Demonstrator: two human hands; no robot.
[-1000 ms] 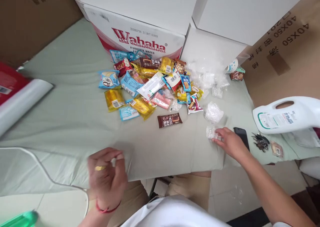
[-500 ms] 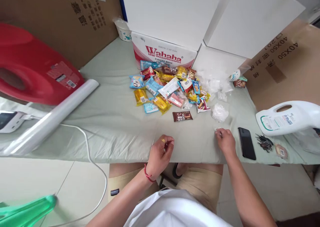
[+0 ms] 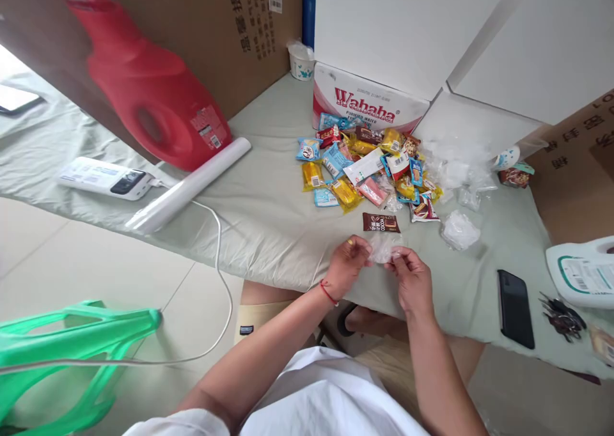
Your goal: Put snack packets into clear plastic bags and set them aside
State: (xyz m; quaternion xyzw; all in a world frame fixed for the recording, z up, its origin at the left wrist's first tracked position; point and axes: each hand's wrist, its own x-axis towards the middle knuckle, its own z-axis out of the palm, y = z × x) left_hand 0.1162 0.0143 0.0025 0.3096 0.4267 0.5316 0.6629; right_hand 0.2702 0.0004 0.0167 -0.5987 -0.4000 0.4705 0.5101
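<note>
Clear crinkly plastic bag (image 3: pixel 384 249): pinched between my left hand (image 3: pixel 349 264) and right hand (image 3: pixel 411 279), just nearside of the brown cocoa snack packet (image 3: pixel 380 222); I read its length crosswise, both hands equally close.

- The bag (image 3: pixel 384 249) you hold is small, clear, crinkled plastic, looking empty.
- It sits pinched between your left hand (image 3: pixel 348 264) and right hand (image 3: pixel 411 276), raised above the table's near edge, just below a brown snack (image 3: pixel 380 222).
</note>
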